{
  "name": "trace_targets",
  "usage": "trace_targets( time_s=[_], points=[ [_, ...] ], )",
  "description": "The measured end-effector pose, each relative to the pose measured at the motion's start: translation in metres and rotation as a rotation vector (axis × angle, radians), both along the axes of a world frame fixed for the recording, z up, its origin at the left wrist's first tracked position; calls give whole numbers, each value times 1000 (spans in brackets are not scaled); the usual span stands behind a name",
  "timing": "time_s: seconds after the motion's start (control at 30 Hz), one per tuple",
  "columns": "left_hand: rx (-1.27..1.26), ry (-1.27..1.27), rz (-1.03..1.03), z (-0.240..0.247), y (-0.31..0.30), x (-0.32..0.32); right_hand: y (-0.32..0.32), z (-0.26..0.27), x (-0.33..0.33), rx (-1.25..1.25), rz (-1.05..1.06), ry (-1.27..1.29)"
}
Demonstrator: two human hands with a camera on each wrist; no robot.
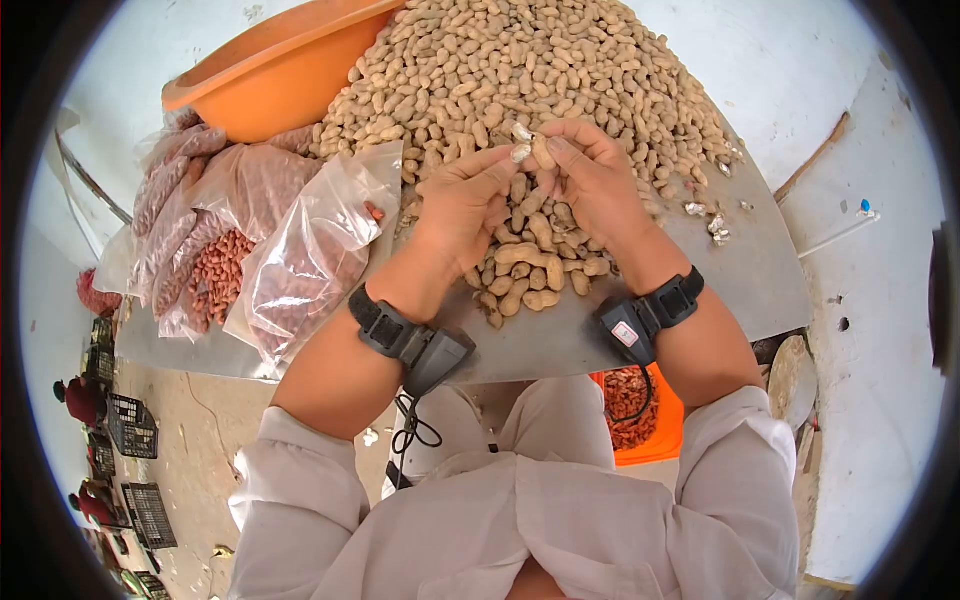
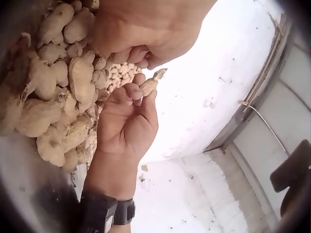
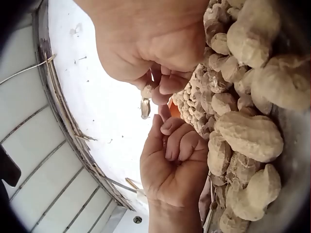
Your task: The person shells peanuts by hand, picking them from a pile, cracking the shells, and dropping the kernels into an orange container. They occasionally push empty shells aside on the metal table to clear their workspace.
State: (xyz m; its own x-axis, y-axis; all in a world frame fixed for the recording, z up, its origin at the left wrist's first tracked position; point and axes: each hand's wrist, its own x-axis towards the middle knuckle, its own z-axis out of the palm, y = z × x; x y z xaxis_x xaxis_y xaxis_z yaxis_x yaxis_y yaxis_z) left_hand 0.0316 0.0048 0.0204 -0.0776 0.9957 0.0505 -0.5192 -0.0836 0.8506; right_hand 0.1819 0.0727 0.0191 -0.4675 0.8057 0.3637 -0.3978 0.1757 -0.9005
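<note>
My right hand (image 1: 600, 185) pinches a peanut (image 1: 543, 152) between thumb and fingertips over the front of the peanut heap (image 1: 540, 75). The peanut's shell is split, and its pale inside (image 3: 145, 108) shows below the fingers in the right wrist view. Close beside it, my left hand (image 1: 465, 205) has its fingers curled in toward the palm, thumb and index tips near the split shell. Nothing shows between those fingers, and the inside of that palm is partly hidden. Several whole peanuts (image 1: 540, 255) lie on the metal tabletop (image 1: 720, 290) under both hands.
Clear plastic bags (image 1: 320, 235) with reddish shelled kernels (image 1: 220, 265) lie at the left, before an orange basin (image 1: 280, 80). Empty shell bits (image 1: 718, 230) lie at the right. An orange container (image 1: 665, 430) of reddish bits stands below the table edge. Black crates (image 1: 133, 425) are on the floor.
</note>
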Motion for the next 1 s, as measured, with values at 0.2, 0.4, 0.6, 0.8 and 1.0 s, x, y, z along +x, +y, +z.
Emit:
trace_targets(
  time_s=[0.2, 0.4, 0.6, 0.8, 1.0],
  points=[
    [75, 60, -40, -4, 1, 3, -5, 3, 0, 146, -4, -154],
    [95, 36, -13, -1, -1, 1, -14, 7, 0, 287, -46, -255],
    [143, 70, -41, -7, 2, 0, -15, -2, -8, 710, -367, -321],
    [166, 43, 44, -6, 1, 17, -25, 6, -14, 1056, -661, -508],
    [123, -26, 103, -5, -1, 24, -26, 9, -17, 1160, -714, -662]
  ],
)
